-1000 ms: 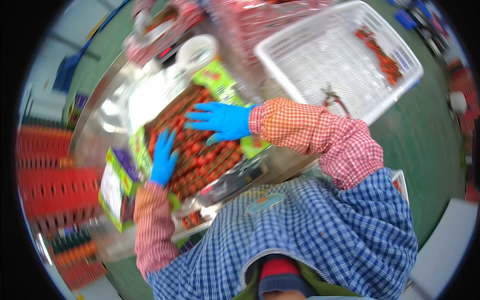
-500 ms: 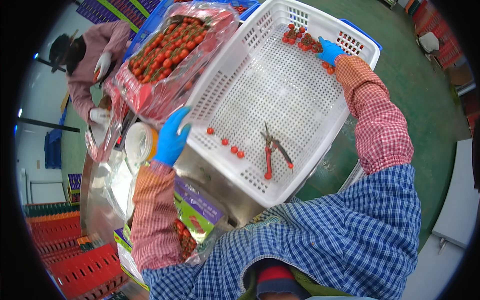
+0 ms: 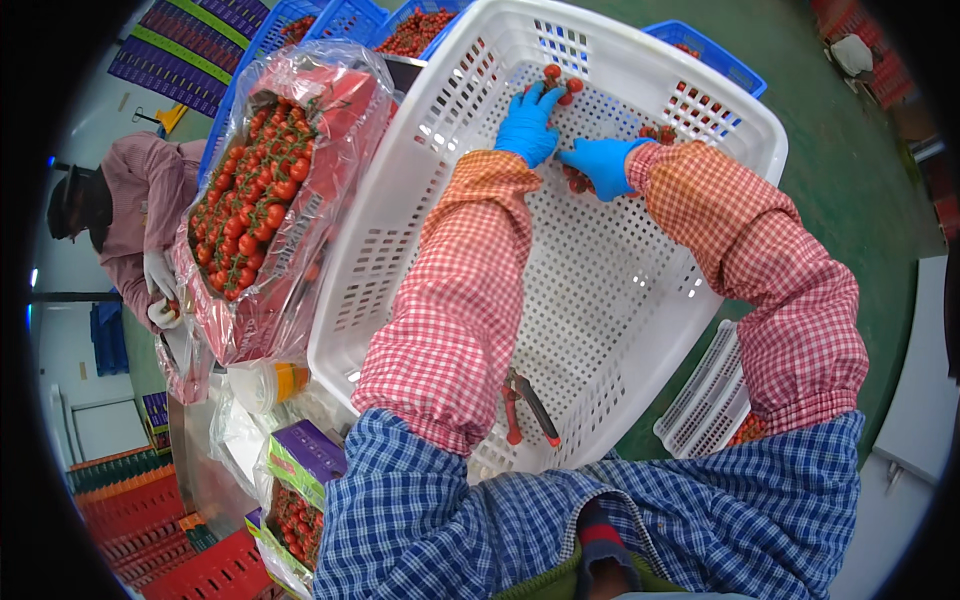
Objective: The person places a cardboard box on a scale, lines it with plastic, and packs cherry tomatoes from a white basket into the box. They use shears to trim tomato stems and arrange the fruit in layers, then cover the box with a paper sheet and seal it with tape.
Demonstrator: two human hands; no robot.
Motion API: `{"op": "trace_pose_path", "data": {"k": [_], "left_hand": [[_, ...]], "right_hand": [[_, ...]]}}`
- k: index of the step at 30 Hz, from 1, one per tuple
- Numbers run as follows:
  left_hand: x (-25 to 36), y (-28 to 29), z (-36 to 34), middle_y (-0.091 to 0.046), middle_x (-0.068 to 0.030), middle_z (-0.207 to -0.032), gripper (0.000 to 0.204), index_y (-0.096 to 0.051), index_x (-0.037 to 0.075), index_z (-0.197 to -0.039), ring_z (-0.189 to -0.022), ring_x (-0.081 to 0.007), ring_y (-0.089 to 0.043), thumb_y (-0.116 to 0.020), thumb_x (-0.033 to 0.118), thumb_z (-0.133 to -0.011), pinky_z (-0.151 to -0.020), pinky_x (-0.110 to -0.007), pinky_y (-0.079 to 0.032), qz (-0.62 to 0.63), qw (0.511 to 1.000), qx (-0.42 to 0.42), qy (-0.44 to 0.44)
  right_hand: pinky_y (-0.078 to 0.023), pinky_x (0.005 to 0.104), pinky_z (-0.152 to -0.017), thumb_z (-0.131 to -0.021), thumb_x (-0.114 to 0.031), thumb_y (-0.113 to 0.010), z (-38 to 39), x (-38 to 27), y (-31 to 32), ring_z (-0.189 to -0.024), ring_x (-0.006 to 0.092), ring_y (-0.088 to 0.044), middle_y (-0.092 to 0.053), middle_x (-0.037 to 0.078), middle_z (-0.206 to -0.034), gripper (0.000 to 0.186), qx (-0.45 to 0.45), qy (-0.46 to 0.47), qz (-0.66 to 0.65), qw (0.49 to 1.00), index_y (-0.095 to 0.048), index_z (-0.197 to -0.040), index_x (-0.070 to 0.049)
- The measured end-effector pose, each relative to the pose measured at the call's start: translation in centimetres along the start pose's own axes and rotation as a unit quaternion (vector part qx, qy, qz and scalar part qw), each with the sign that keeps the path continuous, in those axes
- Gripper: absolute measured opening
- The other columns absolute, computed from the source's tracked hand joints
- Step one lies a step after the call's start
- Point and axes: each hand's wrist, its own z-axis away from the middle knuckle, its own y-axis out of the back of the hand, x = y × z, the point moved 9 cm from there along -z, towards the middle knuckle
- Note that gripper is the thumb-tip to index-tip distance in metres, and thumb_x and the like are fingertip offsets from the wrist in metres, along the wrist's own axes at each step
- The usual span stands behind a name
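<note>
Both my hands, in blue gloves, are inside the far part of a large white perforated basket (image 3: 600, 330). My left hand (image 3: 529, 127) has its fingers spread over a small bunch of cherry tomatoes (image 3: 570, 88), touching or just above them. To its right, my right hand (image 3: 603, 165) has its fingers curled at another cluster of cherry tomatoes (image 3: 577, 182), partly hidden beneath the glove. More tomatoes (image 3: 660, 133) lie beyond my right wrist. Pruning shears (image 3: 535, 405) with red and black handles rest in the basket's near end; my left sleeve hides their blades.
Left of the basket stands a red box of vine tomatoes (image 3: 250, 205) in clear plastic. Blue crates (image 3: 705, 55) sit beyond the basket. A plastic tub (image 3: 262, 385) and a tomato package (image 3: 300, 500) are at near left. A co-worker (image 3: 145, 190) works at far left.
My left hand has moved from outside the basket's left rim to the tomatoes at its far end. My right hand has shifted left and nearer. The view has shifted too.
</note>
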Motion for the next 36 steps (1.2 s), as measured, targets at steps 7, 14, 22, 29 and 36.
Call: {"op": "trace_pose_path", "data": {"k": [7, 14, 22, 29, 36], "left_hand": [[-8.1, 1.6, 10.4, -0.046, -0.0085, -0.129, 0.052, -0.038, 0.016, -0.132, -0.114, -0.0190, -0.047, -0.053, 0.018, -0.082, -0.092, -0.031, -0.039, 0.452, 0.866, -0.058, 0.207], [-9.0, 2.8, 17.6, -0.046, -0.0095, -0.126, 0.057, -0.040, 0.011, -0.130, -0.112, -0.0228, -0.045, -0.049, 0.045, -0.085, -0.091, -0.037, -0.040, 0.516, 0.795, 0.058, 0.314], [-6.3, 0.6, 23.3, -0.048, -0.0175, -0.117, 0.062, -0.044, 0.006, -0.123, -0.105, -0.0296, -0.050, -0.069, 0.020, -0.068, -0.090, -0.037, -0.042, 0.088, 0.945, 0.036, 0.312], [-5.5, -3.4, 27.6, -0.055, -0.0092, -0.107, 0.039, -0.050, 0.009, -0.110, -0.093, -0.0245, -0.055, -0.055, 0.021, -0.074, -0.084, -0.046, -0.043, 0.731, 0.453, 0.243, 0.448], [-1.7, -0.4, 28.7, -0.054, -0.0080, -0.110, 0.047, -0.050, 0.012, -0.109, -0.100, -0.0223, -0.052, -0.060, 0.045, -0.077, -0.087, -0.048, -0.041, 0.762, 0.361, 0.342, 0.415]], "right_hand": [[-0.049, 0.0318, -0.065, -0.065, -0.003, -0.059, 1.1, -0.6, -1.3, -0.079, 0.0181, -0.059, -0.061, 0.009, -0.098, 0.060, -0.189, -0.050, -0.256, 0.947, -0.046, -0.123, -0.009], [-0.049, 0.0383, -0.078, -0.062, -0.010, -0.065, 2.6, -2.9, -2.3, -0.099, 0.0248, -0.057, -0.057, 0.012, -0.113, 0.069, -0.215, -0.027, -0.004, 0.976, -0.045, -0.127, -0.009], [-0.043, 0.0384, -0.090, -0.075, -0.010, -0.060, -0.9, -8.8, 4.2, -0.114, 0.0303, -0.045, -0.049, 0.011, -0.120, 0.047, 0.311, 0.157, 0.260, 0.900, -0.048, -0.120, -0.009], [-0.048, 0.0383, -0.065, -0.071, -0.016, -0.060, -6.3, -9.0, -0.7, -0.078, 0.0278, -0.061, -0.064, 0.011, -0.086, 0.022, 0.150, 0.038, 0.047, 0.987, -0.060, -0.091, -0.008], [-0.048, 0.0406, -0.072, -0.075, -0.036, -0.058, -0.8, -16.9, 0.7, -0.085, 0.0325, -0.061, -0.062, 0.020, -0.093, 0.046, 0.193, 0.086, -0.321, 0.923, -0.057, -0.103, 0.000]]}}
